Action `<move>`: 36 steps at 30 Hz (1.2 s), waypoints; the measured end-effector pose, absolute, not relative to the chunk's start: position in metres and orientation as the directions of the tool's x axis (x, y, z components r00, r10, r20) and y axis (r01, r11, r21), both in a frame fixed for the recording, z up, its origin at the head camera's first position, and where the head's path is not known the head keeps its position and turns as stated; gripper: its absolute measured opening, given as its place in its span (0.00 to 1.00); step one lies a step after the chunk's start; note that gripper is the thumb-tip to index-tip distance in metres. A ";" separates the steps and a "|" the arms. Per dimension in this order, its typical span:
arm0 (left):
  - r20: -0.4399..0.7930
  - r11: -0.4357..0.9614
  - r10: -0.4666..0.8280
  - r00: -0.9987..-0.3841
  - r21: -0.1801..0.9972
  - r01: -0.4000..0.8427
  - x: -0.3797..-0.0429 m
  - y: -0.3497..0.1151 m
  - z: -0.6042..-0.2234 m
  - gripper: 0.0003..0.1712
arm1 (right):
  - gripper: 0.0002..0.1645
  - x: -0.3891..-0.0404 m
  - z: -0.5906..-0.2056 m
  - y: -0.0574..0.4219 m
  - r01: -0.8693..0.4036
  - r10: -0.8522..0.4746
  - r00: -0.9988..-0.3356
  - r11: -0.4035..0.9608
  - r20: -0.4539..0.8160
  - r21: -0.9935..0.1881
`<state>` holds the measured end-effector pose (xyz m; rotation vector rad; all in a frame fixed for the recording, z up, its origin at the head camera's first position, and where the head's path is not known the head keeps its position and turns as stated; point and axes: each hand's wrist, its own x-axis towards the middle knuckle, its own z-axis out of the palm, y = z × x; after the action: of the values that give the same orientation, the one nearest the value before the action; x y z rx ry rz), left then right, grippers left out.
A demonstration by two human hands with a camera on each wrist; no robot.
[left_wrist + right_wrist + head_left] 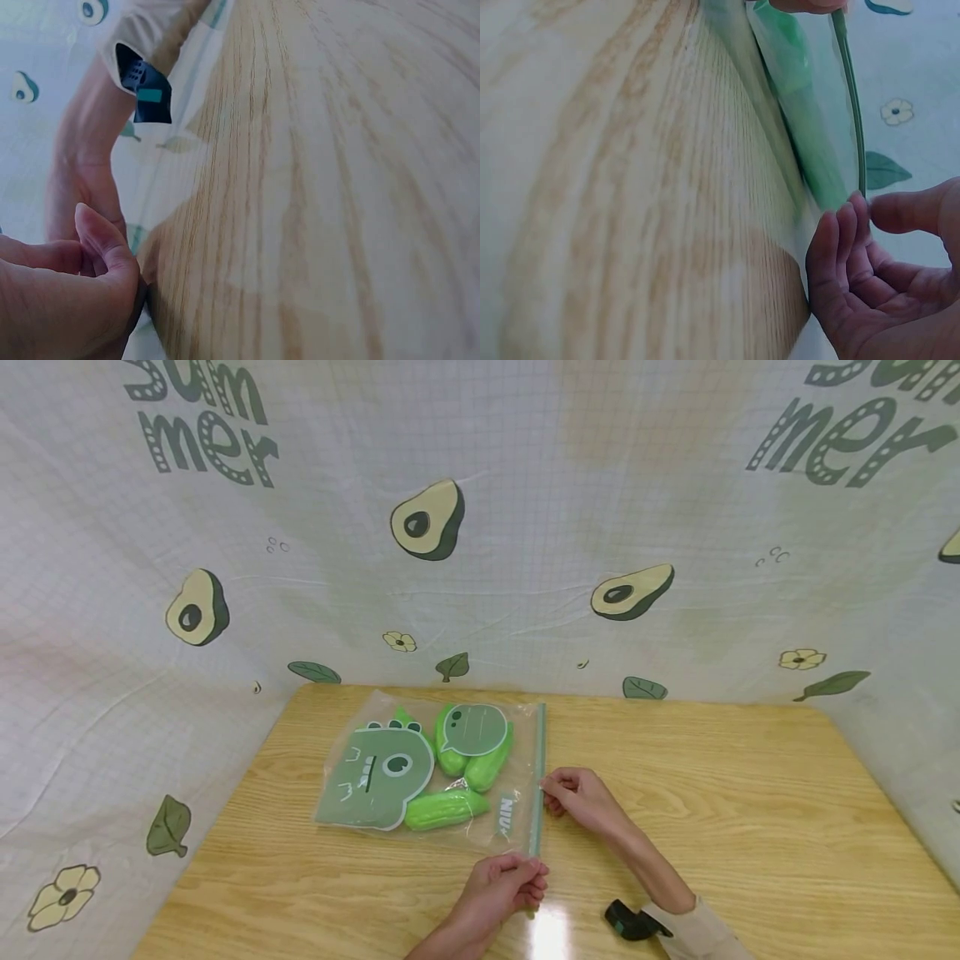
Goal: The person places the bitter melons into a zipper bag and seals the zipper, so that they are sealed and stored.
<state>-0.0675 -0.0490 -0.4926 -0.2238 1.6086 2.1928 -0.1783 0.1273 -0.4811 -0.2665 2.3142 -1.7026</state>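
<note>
A clear zip bag (524,743) printed with a green cartoon monster lies flat on the wooden table. Inside are several bright green, ridged vegetable-shaped pieces (446,810), partly hidden by the print. Its green zip strip (537,777) runs along the right edge. At the strip's near corner, my left hand (497,889) pinches the bag between thumb and fingers. Farther up the strip, my right hand (583,797) pinches the edge. The right wrist view shows thumb and fingertips of the right hand (900,277) meeting at the strip's end, other fingers loosely curled.
The wooden table (712,793) extends on both sides of the bag. Behind it hangs a pale cloth (517,568) printed with avocados, leaves and flowers. A black device (632,920) is strapped at the right wrist, by a beige sleeve (693,931).
</note>
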 end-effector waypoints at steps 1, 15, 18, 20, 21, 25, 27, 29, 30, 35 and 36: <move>-0.363 -0.250 0.229 -0.903 0.874 -0.416 -0.067 -0.049 -0.492 0.11 | 0.16 -0.179 -0.481 0.127 0.005 -0.294 -0.951 0.298 -0.097 -0.954; -0.365 -0.252 0.230 -0.902 0.873 -0.418 -0.067 -0.049 -0.491 0.11 | 0.16 -0.186 -0.478 0.128 0.018 -0.278 -0.955 0.304 -0.106 -0.953; -0.369 -0.253 0.231 -0.900 0.871 -0.422 -0.067 -0.048 -0.491 0.11 | 0.16 -0.189 -0.478 0.128 0.025 -0.276 -0.955 0.301 -0.112 -0.953; -0.368 -0.254 0.232 -0.901 0.871 -0.421 -0.068 -0.048 -0.491 0.11 | 0.15 -0.190 -0.479 0.128 0.033 -0.273 -0.955 0.301 -0.119 -0.953; -0.367 -0.255 0.232 -0.901 0.871 -0.421 -0.068 -0.048 -0.491 0.11 | 0.15 -0.191 -0.479 0.128 0.035 -0.271 -0.955 0.302 -0.121 -0.953; -0.364 -0.257 0.234 -0.902 0.871 -0.418 -0.067 -0.049 -0.491 0.11 | 0.15 -0.194 -0.479 0.128 0.042 -0.258 -0.958 0.309 -0.127 -0.950; -0.360 -0.258 0.238 -0.902 0.872 -0.416 -0.067 -0.049 -0.491 0.11 | 0.15 -0.195 -0.479 0.127 0.038 -0.255 -0.959 0.315 -0.123 -0.948; -0.356 -0.261 0.242 -0.902 0.872 -0.414 -0.067 -0.049 -0.491 0.11 | 0.14 -0.196 -0.479 0.127 0.034 -0.254 -0.960 0.319 -0.120 -0.947; -0.353 -0.263 0.244 -0.903 0.872 -0.412 -0.067 -0.049 -0.491 0.11 | 0.14 -0.197 -0.479 0.127 0.033 -0.253 -0.960 0.319 -0.119 -0.947; -0.349 -0.269 0.248 -0.904 0.872 -0.410 -0.067 -0.049 -0.492 0.11 | 0.14 -0.198 -0.479 0.127 0.035 -0.248 -0.961 0.320 -0.119 -0.947; -0.349 -0.269 0.248 -0.904 0.871 -0.410 -0.067 -0.050 -0.492 0.11 | 0.14 -0.198 -0.479 0.127 0.038 -0.245 -0.962 0.319 -0.122 -0.947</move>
<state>-0.0673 -0.0495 -0.4925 -0.1985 1.5807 2.2089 -0.1984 0.1267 -0.4792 -0.1881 2.3435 -1.6920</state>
